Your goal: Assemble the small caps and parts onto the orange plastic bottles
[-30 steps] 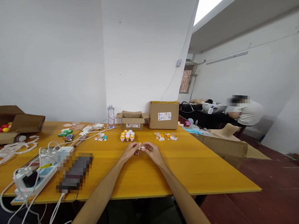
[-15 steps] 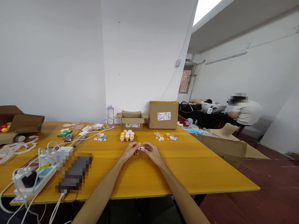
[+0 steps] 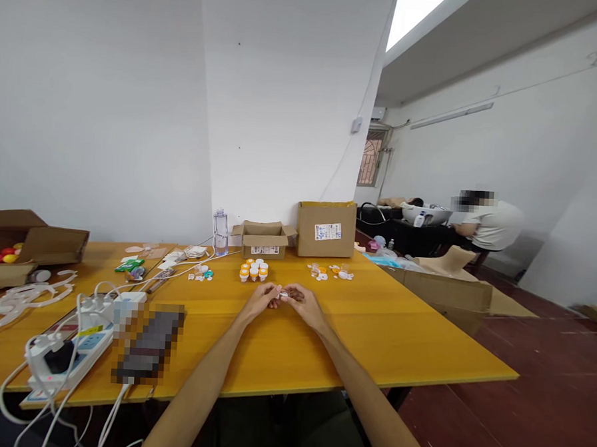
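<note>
A yellow-brown wooden table (image 3: 392, 342) spans the lower half of the frame, below a pale wall (image 3: 284, 116) at upper centre. At the right, a red-brown floor (image 3: 546, 370) runs back towards a white basin (image 3: 423, 217) and a seated person (image 3: 498, 224) in a light top.

Near the middle of the frame, the left hand (image 3: 262, 300) and the right hand (image 3: 303, 305) almost meet, fingers bent, with a small white piece (image 3: 284, 295) pinched between their fingertips. The fingers hide much of it, so its exact shape cannot be told.

Just beyond the hands, left of centre, stands a tight group of orange-and-white capped containers (image 3: 254, 272); right of centre lie scattered small parts (image 3: 326, 273). Behind these, an open carton (image 3: 264, 245) and a taller box (image 3: 327, 232) line the far edge. At lower left sit a power strip (image 3: 92, 346) with white cables and a blurred dark device (image 3: 149, 346). From the right hand, wood surface stretches to the slanting right edge; the near edge passes beneath both forearms.
</note>
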`<state>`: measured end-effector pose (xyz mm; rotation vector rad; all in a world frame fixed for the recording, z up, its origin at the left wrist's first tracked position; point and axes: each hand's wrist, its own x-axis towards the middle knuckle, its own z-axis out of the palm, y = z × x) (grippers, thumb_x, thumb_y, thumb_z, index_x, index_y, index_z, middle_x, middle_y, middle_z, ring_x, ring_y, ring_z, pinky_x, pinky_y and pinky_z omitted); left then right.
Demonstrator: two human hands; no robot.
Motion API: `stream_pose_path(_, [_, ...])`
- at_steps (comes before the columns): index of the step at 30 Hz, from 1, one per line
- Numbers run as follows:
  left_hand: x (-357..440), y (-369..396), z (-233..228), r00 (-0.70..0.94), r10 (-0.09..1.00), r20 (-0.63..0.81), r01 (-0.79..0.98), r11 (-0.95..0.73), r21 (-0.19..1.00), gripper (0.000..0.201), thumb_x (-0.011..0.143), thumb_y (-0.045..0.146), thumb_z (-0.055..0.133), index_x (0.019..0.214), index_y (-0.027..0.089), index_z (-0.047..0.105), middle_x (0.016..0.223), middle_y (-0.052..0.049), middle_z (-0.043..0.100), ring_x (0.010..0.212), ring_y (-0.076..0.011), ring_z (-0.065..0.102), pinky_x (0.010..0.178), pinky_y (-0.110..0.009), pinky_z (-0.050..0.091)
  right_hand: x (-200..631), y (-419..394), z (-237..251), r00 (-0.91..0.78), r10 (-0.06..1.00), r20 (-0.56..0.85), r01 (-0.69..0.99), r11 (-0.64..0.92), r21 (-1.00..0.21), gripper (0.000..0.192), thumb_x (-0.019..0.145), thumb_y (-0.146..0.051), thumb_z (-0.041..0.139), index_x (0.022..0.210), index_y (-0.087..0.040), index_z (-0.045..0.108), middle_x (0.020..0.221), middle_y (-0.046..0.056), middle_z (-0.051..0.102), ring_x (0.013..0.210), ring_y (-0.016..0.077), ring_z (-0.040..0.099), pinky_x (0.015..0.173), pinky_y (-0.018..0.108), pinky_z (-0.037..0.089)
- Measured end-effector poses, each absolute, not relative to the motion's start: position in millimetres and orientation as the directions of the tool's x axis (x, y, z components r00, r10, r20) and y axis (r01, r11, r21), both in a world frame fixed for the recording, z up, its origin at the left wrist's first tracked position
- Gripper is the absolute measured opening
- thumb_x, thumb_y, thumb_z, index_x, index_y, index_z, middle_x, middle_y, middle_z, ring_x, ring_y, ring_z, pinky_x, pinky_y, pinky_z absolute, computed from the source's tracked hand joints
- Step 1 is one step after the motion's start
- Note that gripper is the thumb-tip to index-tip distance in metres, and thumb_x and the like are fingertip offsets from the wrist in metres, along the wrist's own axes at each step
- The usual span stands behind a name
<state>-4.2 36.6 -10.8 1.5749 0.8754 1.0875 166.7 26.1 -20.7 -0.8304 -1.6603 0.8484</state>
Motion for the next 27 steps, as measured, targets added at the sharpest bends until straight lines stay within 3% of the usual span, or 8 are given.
stream_pose_path(27, [-4.3, 37.3, -11.0, 0.358, 0.902, 0.241, 0.015, -0.264, 0.965, 0.050, 0.072, 0.067, 0.069, 0.074, 0.017, 0.063, 0.054, 0.003, 0.056, 0.051, -0.0107, 0.054, 0.054, -0.024, 0.040, 166.6, 25.9, -22.0, -0.219, 0.857, 0.466, 0.173, 0.504, -0.846, 0.024, 0.074, -0.041, 0.070, 0.089, -0.021, 0.066, 0.086, 0.003, 0.073, 0.076, 0.0193, 0.068, 0.073, 0.032, 0.055])
